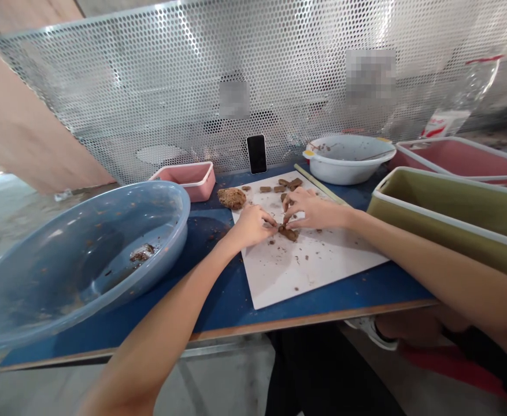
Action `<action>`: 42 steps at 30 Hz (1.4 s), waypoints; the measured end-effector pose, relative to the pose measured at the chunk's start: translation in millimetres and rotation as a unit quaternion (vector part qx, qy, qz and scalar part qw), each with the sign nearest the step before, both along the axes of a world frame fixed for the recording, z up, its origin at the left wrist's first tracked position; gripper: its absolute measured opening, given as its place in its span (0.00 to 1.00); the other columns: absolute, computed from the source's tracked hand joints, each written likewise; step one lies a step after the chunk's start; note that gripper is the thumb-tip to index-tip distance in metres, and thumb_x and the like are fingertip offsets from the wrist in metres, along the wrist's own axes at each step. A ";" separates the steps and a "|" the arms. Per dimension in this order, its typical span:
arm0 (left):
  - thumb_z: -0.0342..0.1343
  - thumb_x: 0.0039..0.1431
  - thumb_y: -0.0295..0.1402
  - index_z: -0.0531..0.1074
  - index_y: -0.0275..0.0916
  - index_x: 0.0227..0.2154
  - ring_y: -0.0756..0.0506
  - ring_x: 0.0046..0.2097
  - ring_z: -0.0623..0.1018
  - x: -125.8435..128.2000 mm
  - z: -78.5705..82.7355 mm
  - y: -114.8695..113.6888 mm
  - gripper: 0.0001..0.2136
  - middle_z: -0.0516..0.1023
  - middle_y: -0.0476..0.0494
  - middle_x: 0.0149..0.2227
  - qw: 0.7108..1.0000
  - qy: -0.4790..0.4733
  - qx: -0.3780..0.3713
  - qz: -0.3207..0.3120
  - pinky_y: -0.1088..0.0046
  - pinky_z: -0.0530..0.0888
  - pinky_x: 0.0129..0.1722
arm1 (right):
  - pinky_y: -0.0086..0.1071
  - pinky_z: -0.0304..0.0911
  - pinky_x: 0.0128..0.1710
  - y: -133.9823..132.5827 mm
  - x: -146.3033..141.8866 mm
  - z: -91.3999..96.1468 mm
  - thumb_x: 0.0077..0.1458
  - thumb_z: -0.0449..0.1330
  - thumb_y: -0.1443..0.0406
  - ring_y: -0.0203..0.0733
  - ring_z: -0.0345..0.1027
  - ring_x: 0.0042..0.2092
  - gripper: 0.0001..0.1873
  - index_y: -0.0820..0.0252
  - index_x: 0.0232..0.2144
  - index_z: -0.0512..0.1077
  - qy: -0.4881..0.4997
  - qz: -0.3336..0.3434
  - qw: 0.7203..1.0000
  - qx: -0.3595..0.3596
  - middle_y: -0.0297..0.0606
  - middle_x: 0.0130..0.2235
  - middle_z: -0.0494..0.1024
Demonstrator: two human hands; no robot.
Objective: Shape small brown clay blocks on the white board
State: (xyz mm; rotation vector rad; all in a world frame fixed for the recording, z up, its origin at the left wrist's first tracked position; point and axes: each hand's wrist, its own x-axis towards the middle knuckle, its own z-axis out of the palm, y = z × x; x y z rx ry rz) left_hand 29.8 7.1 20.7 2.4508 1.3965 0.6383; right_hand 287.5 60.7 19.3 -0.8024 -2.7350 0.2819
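Note:
A white board (274, 283) lies on the blue table, scattered with brown crumbs. My left hand (255, 224) comes in low from the left, thumb and fingers pinched at the near end of a brown clay-like piece (288, 233). From the right, my right hand (309, 209) arches over the same spot, its fingertips pressed down on that piece. The fingers partly hide what is between them. Along the board's far edge lie several short brown clay-like pieces (290, 184). A larger rough brown lump (232, 198) sits at the board's left edge.
A big blue basin (106, 300) stands left, with brown residue inside. Behind are a small pink bin (201, 182), an upright phone (256, 153) and a white basin (344, 170). Right are a pale stick (320, 184), a green bin (435, 222) and a pink bin (474, 156). Perforated metal (279, 63) rises behind.

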 end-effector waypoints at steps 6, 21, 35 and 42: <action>0.76 0.61 0.31 0.93 0.43 0.35 0.38 0.42 0.85 1.6 -2.5 0.9 0.01 0.89 0.41 0.36 1.000 -0.004 0.003 -0.005 0.54 0.77 0.60 | 0.57 0.59 0.62 1.1 -2.8 -1.4 0.72 0.65 0.48 0.61 0.66 0.59 0.17 0.47 0.42 0.89 0.013 0.015 1.000 0.009 0.46 0.55 0.80; 0.76 0.59 0.27 0.93 0.44 0.35 0.41 0.38 0.85 1.2 -6.3 4.7 0.05 0.89 0.42 0.35 0.999 -0.027 0.000 -0.018 0.62 0.80 0.49 | 0.56 0.59 0.60 3.2 -7.1 -4.9 0.75 0.61 0.50 0.59 0.64 0.58 0.18 0.51 0.41 0.85 0.013 0.049 0.999 0.015 0.46 0.53 0.78; 0.74 0.58 0.25 0.93 0.44 0.36 0.42 0.38 0.84 0.0 -8.0 6.7 0.07 0.89 0.41 0.36 0.999 -0.030 -0.015 -0.026 0.63 0.80 0.49 | 0.57 0.60 0.62 -1.0 -2.0 1.2 0.75 0.59 0.48 0.61 0.65 0.61 0.20 0.49 0.44 0.87 0.004 0.027 1.000 0.004 0.47 0.56 0.78; 0.75 0.60 0.28 0.93 0.45 0.36 0.40 0.41 0.84 0.9 -7.0 3.8 0.05 0.89 0.41 0.39 1.000 -0.024 -0.015 -0.012 0.57 0.80 0.55 | 0.56 0.61 0.62 -1.5 -4.2 -1.5 0.75 0.58 0.49 0.60 0.66 0.60 0.20 0.49 0.43 0.87 0.012 0.039 0.999 0.018 0.47 0.55 0.79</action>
